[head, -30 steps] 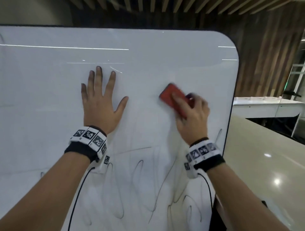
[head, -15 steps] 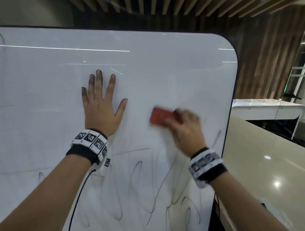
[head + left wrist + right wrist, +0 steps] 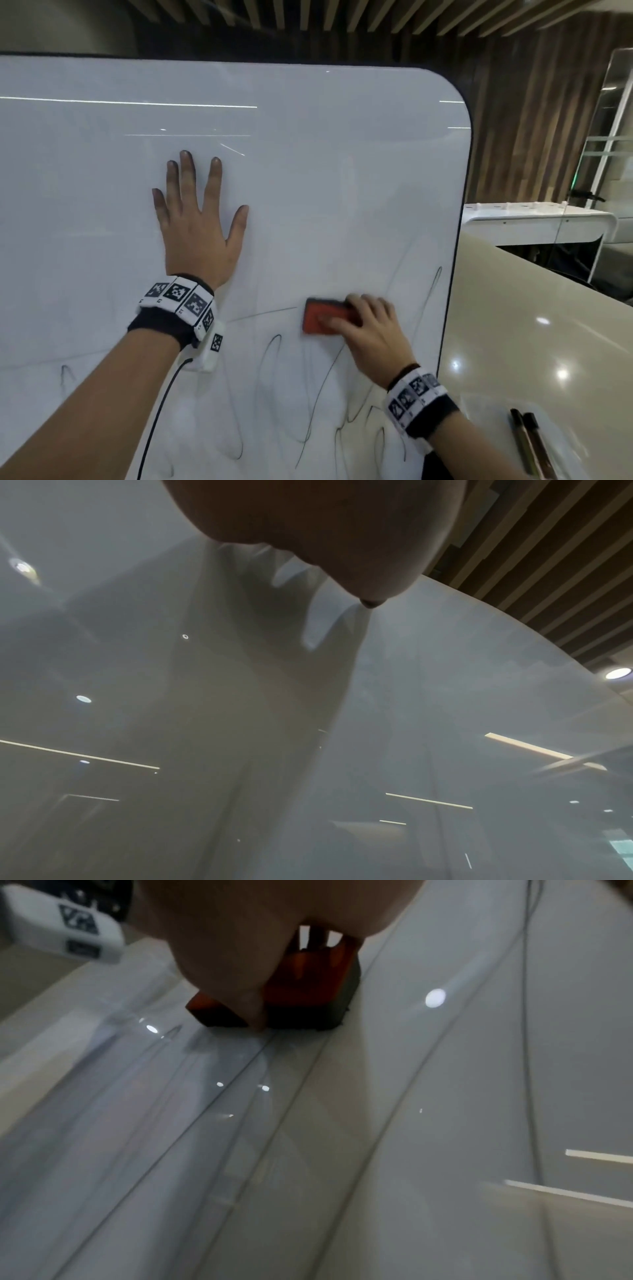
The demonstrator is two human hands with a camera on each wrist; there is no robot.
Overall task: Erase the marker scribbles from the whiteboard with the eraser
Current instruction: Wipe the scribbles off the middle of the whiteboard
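A large whiteboard (image 3: 325, 171) fills the head view, with thin black marker scribbles (image 3: 270, 394) looping across its lower half. My right hand (image 3: 370, 329) grips a red eraser (image 3: 322, 317) with a dark felt base and presses it flat on the board at the top of the scribbles. In the right wrist view the eraser (image 3: 308, 988) sits under my thumb and fingers on the whiteboard (image 3: 445, 1096). My left hand (image 3: 197, 222) lies flat on the board's wiped upper part, fingers spread. The left wrist view shows only my palm (image 3: 325, 528) against the glossy whiteboard (image 3: 445, 696).
Past the board's right edge lies a beige counter (image 3: 548, 325) with two dark markers (image 3: 529, 442) on it near my right forearm. A white desk (image 3: 534, 219) stands farther back before a wooden slatted wall. A cable (image 3: 161, 404) hangs from my left wristband.
My right hand has swept the eraser down and slightly left, from beside the left hand's fingers to below its wrist. The left hand has stayed planted.
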